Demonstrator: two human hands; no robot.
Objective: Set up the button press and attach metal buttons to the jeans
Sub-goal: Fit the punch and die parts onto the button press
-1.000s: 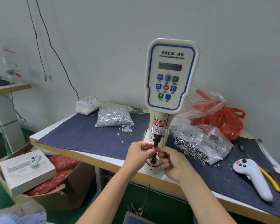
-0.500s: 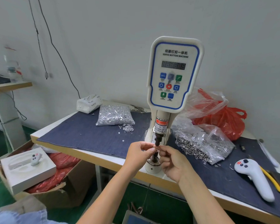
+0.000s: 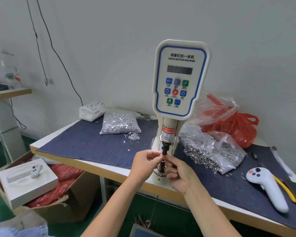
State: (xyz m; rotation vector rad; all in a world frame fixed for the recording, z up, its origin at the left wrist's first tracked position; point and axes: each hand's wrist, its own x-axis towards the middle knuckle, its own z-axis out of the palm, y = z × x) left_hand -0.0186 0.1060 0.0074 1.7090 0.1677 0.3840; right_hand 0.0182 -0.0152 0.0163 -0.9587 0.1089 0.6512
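Observation:
A white servo button machine [image 3: 179,79] stands at the table's front edge, its dark punch [image 3: 165,148] pointing down over a lower die. My left hand [image 3: 143,164] and my right hand [image 3: 179,175] meet just below the punch tip. Both pinch a small part between punch and die; the part itself is hidden by my fingers. A clear bag of silver tacks [image 3: 120,124] lies left of the machine on the denim cloth [image 3: 92,144]. On the machine's right sits an open bag of dark metal buttons [image 3: 210,151].
A white handheld controller [image 3: 266,187] and a yellow-handled tool [image 3: 284,187] lie at the right. A red plastic bag [image 3: 234,124] sits behind the buttons. A cardboard box [image 3: 61,200] with a white box [image 3: 27,180] on it stands left of the table on the floor.
Both hands stay pinched together under the punch with only slight finger shifts. The camera has drifted a little, so the machine sits slightly further right in view.

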